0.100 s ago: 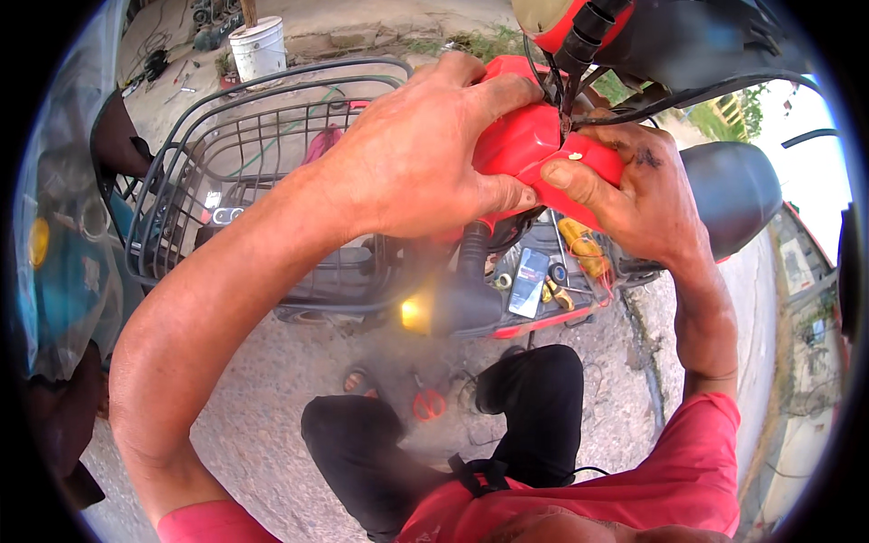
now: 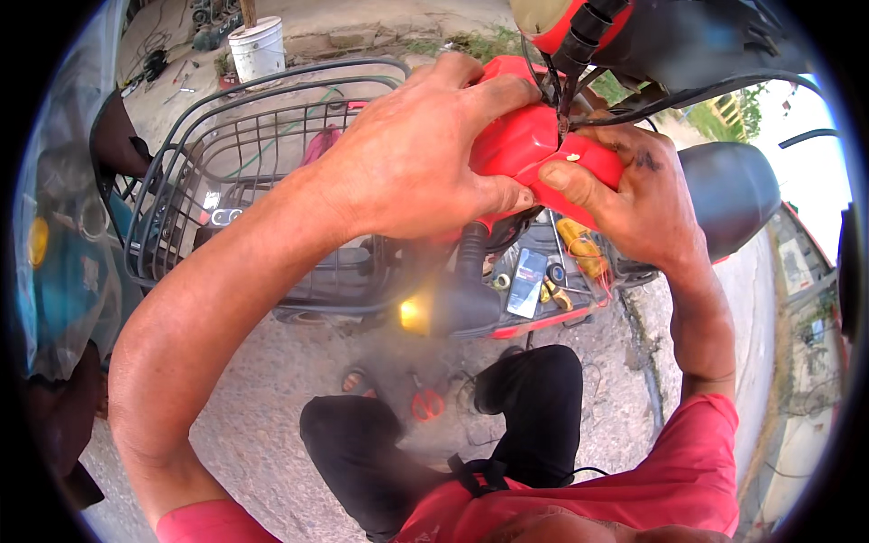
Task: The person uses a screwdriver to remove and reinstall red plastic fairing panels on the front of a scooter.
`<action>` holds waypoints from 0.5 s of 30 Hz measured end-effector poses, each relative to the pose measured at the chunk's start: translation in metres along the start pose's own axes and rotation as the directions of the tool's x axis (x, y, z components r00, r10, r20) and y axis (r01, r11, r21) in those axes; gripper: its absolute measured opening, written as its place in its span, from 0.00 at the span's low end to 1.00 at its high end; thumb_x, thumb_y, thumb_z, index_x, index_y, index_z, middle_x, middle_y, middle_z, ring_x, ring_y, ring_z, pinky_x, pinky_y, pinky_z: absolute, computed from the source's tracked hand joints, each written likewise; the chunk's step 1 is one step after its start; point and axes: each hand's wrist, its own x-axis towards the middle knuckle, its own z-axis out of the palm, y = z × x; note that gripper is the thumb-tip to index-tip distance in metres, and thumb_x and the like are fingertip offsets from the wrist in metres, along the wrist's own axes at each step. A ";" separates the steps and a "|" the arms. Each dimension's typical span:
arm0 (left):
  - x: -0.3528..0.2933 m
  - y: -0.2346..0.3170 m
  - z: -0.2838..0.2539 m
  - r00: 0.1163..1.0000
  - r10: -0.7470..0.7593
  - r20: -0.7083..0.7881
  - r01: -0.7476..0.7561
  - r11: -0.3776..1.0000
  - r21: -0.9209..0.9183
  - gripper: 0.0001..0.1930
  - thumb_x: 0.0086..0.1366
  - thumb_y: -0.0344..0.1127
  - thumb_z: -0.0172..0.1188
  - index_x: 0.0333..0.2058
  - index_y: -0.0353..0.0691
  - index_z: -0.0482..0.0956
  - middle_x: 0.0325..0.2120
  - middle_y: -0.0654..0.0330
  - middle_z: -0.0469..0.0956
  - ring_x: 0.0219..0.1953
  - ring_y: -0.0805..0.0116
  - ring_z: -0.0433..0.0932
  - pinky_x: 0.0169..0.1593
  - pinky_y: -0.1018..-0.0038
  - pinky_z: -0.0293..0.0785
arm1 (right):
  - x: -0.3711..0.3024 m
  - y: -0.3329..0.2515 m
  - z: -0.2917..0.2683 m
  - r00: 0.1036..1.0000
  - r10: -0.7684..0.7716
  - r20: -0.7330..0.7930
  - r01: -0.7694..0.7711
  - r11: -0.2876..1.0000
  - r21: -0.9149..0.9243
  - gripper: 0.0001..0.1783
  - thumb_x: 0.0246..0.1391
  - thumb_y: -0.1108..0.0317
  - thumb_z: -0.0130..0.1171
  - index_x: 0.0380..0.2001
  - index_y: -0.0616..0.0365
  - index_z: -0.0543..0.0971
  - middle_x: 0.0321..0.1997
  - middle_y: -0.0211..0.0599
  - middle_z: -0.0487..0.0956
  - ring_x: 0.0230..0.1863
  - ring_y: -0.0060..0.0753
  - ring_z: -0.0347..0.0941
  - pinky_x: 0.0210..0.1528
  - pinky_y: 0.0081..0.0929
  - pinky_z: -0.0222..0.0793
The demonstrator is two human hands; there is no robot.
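Note:
A glossy red plastic handlebar cover (image 2: 520, 136) of a small scooter or electric bike sits high in the picture. My left hand (image 2: 425, 145) grips its left side, thumb along the near edge and fingers reaching over the top. On the other side, my right hand (image 2: 647, 190) is closed round the right end, its thumb pressed on the front face. A seam runs between two red pieces, with a small pale chip near my right thumb. Black cables (image 2: 566, 90) come down into the cover between my hands. The fingertips behind the cover are hidden.
A black wire basket (image 2: 181, 181) stands at the left. Below the cover, a phone (image 2: 527, 282), a yellow tool (image 2: 584, 249) and tape rolls lie on the footboard. Red-handled scissors (image 2: 427, 404) rest on the ground between my legs. A white bucket (image 2: 258, 47) stands behind.

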 end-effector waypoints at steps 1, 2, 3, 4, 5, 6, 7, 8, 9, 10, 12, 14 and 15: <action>0.000 0.000 0.000 1.000 -0.009 0.001 0.009 1.000 -0.009 0.42 0.52 0.47 0.76 0.65 0.44 0.71 0.54 0.47 0.73 0.55 0.47 0.77 0.58 0.59 0.76 | -0.001 -0.002 0.002 0.999 0.045 0.004 -0.045 0.999 0.028 0.29 0.53 0.51 0.74 0.44 0.68 0.83 0.45 0.51 0.84 0.44 0.45 0.82 0.48 0.34 0.76; 0.000 0.000 0.000 1.000 -0.014 0.002 0.014 1.000 -0.017 0.42 0.52 0.47 0.76 0.65 0.44 0.71 0.54 0.47 0.73 0.55 0.46 0.77 0.58 0.58 0.76 | -0.002 -0.005 0.002 0.996 0.091 0.005 -0.091 0.994 0.055 0.28 0.53 0.52 0.74 0.45 0.67 0.83 0.46 0.51 0.84 0.45 0.43 0.82 0.49 0.33 0.76; 0.000 -0.001 0.000 1.000 -0.006 -0.004 0.006 1.000 -0.008 0.42 0.52 0.48 0.75 0.64 0.44 0.71 0.55 0.47 0.73 0.56 0.46 0.77 0.58 0.58 0.76 | -0.005 -0.008 0.003 0.995 0.102 -0.024 -0.100 0.993 0.068 0.28 0.53 0.54 0.75 0.46 0.67 0.82 0.46 0.50 0.84 0.45 0.42 0.82 0.49 0.33 0.76; -0.001 -0.002 0.001 1.000 0.001 -0.009 -0.001 1.000 0.002 0.41 0.52 0.48 0.75 0.64 0.44 0.71 0.55 0.47 0.73 0.56 0.46 0.77 0.58 0.58 0.76 | -0.009 -0.010 0.005 0.992 0.112 -0.054 -0.108 0.991 0.082 0.27 0.52 0.56 0.75 0.47 0.67 0.82 0.46 0.50 0.84 0.45 0.41 0.82 0.49 0.33 0.76; 0.000 -0.002 0.001 1.000 0.012 -0.017 -0.012 1.000 0.003 0.41 0.52 0.48 0.75 0.64 0.44 0.71 0.55 0.47 0.72 0.56 0.46 0.77 0.58 0.58 0.76 | -0.011 -0.012 0.003 0.989 0.126 -0.081 -0.119 0.989 0.088 0.27 0.52 0.58 0.76 0.48 0.67 0.81 0.46 0.49 0.84 0.46 0.40 0.82 0.50 0.33 0.76; 0.000 -0.001 0.000 1.000 0.007 -0.013 -0.007 1.000 0.008 0.41 0.52 0.48 0.75 0.64 0.44 0.71 0.55 0.47 0.72 0.56 0.45 0.76 0.58 0.58 0.75 | -0.015 -0.008 0.006 0.984 0.083 -0.159 -0.068 0.993 0.098 0.27 0.50 0.58 0.77 0.48 0.65 0.81 0.46 0.47 0.84 0.44 0.41 0.82 0.48 0.33 0.77; 0.000 0.001 -0.001 1.000 0.001 -0.010 -0.001 1.000 0.013 0.41 0.52 0.48 0.75 0.64 0.44 0.71 0.56 0.46 0.72 0.56 0.45 0.76 0.59 0.58 0.75 | -0.022 0.002 0.011 0.971 0.039 -0.236 -0.015 0.994 0.105 0.28 0.48 0.59 0.78 0.48 0.64 0.81 0.46 0.45 0.85 0.43 0.43 0.82 0.47 0.33 0.77; 0.000 0.001 0.001 1.000 -0.002 -0.008 0.002 1.000 0.008 0.41 0.52 0.49 0.75 0.64 0.43 0.71 0.56 0.46 0.72 0.57 0.45 0.76 0.59 0.58 0.75 | -0.029 0.009 0.016 0.952 -0.001 -0.306 0.034 0.994 0.100 0.28 0.46 0.59 0.79 0.48 0.62 0.81 0.46 0.43 0.85 0.42 0.45 0.83 0.45 0.34 0.78; 0.000 0.001 0.001 1.000 0.001 -0.010 -0.001 1.000 0.007 0.41 0.52 0.49 0.75 0.64 0.43 0.71 0.56 0.46 0.72 0.57 0.45 0.76 0.59 0.58 0.75 | -0.032 0.013 0.022 0.942 -0.020 -0.334 0.047 0.996 0.073 0.28 0.45 0.60 0.79 0.47 0.62 0.82 0.45 0.42 0.86 0.41 0.44 0.83 0.44 0.33 0.78; 0.000 0.000 0.001 1.000 0.004 -0.011 -0.004 1.000 0.006 0.41 0.52 0.49 0.75 0.64 0.43 0.71 0.56 0.46 0.72 0.57 0.45 0.76 0.59 0.58 0.75 | -0.034 0.017 0.027 0.932 -0.040 -0.361 0.060 0.997 0.045 0.27 0.45 0.61 0.80 0.47 0.62 0.82 0.44 0.42 0.86 0.40 0.43 0.83 0.44 0.32 0.78; 0.001 -0.001 0.002 1.000 0.004 -0.012 -0.004 1.000 -0.009 0.41 0.52 0.49 0.75 0.64 0.42 0.71 0.56 0.45 0.73 0.58 0.45 0.75 0.59 0.58 0.75 | -0.031 0.022 0.032 0.919 -0.047 -0.392 0.083 0.994 0.073 0.27 0.43 0.63 0.80 0.46 0.63 0.83 0.42 0.42 0.86 0.39 0.41 0.84 0.43 0.30 0.78; 0.000 -0.001 0.001 1.000 -0.009 -0.024 0.008 0.999 -0.039 0.41 0.53 0.49 0.75 0.64 0.41 0.72 0.56 0.45 0.73 0.58 0.44 0.75 0.60 0.57 0.74 | -0.022 0.024 0.036 0.918 -0.034 -0.396 0.114 0.977 0.180 0.26 0.43 0.64 0.81 0.45 0.63 0.83 0.40 0.42 0.86 0.37 0.39 0.85 0.42 0.28 0.79; -0.001 -0.001 0.001 1.000 0.001 -0.025 -0.002 0.999 -0.032 0.41 0.53 0.49 0.75 0.64 0.41 0.72 0.56 0.45 0.73 0.58 0.44 0.75 0.60 0.57 0.74 | -0.021 0.021 0.036 0.916 -0.017 -0.401 0.104 0.975 0.196 0.26 0.42 0.65 0.82 0.44 0.64 0.84 0.37 0.40 0.87 0.35 0.32 0.85 0.41 0.25 0.78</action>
